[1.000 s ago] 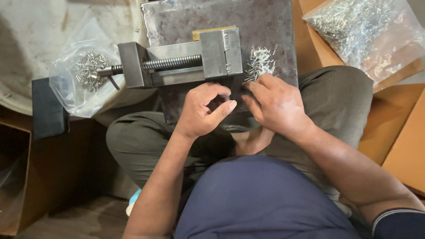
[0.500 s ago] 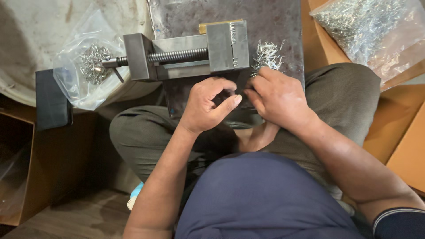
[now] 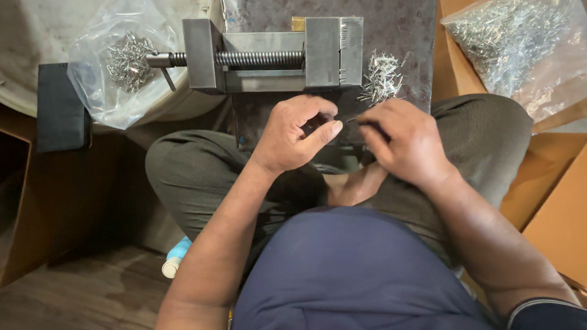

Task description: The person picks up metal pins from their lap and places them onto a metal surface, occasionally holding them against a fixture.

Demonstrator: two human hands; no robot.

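Vise point(image 3: 272, 55) at 12 o'clock: dull grey steel, w/ a small brass-yellow bit at its top edge. Loose pins point(image 3: 380, 78) at 1 o'clock: shiny silver, on a mottled dark grey plate point(image 3: 397, 24). Clear bags at 10 point(image 3: 104, 73) & 2 o'clock point(image 3: 520, 49), silver contents. Black block point(image 3: 60, 109) at 9. Olive-grey trousers point(image 3: 195, 177), navy shirt point(image 3: 361, 275), tan cardboard point(image 3: 556, 220) at 3.

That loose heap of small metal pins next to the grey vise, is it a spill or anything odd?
Nothing looks spilled. The heap of small metal pins lies together on the dark metal plate beside the grey steel vise, just beyond the right hand.
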